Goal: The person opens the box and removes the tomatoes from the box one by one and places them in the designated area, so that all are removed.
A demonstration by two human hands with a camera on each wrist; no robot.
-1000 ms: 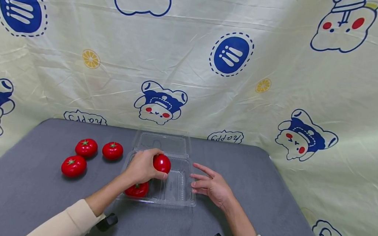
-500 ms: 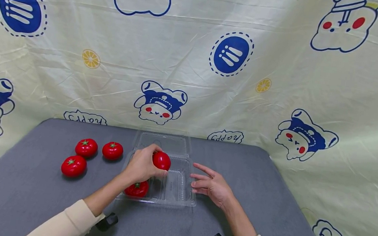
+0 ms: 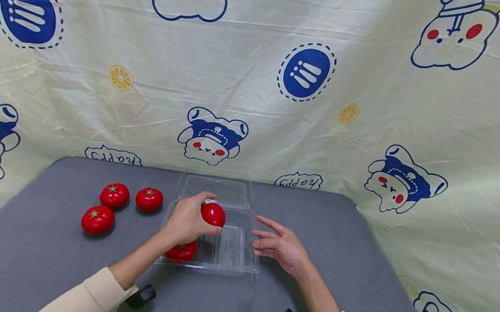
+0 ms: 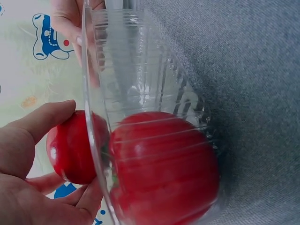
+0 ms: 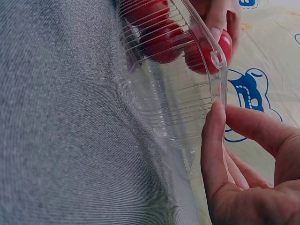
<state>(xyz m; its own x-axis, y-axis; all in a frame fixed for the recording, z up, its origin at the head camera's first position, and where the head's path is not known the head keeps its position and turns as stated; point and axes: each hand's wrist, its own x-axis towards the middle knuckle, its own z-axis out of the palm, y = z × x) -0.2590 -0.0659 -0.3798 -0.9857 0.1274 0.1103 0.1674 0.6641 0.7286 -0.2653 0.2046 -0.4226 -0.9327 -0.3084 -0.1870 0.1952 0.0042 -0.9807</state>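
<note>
My left hand (image 3: 189, 220) holds a shiny red tomato (image 3: 213, 215) between thumb and fingers, above the clear plastic clamshell box (image 3: 235, 260). Inside the box, at its near left, sits another tomato (image 3: 182, 251). The right wrist view shows a further tomato (image 5: 161, 42) in the box; from the head it lies behind my left hand. In the left wrist view the held tomato (image 4: 75, 147) is level with the box rim (image 4: 89, 84). My right hand (image 3: 284, 249), its fingers spread and fairly straight, touches the box's right side near the rim.
Left of the box, three loose tomatoes, a back left one (image 3: 114, 196), a back right one (image 3: 149, 200) and a front one (image 3: 97, 220), stand on the grey cloth-covered table (image 3: 39, 257). The box's lid (image 3: 216, 188) lies folded back. A printed curtain (image 3: 256, 78) hangs behind.
The held tomato has shifted very slightly left in my left hand's grip. My right hand stays at the box's side, and the other tomatoes have not moved.
</note>
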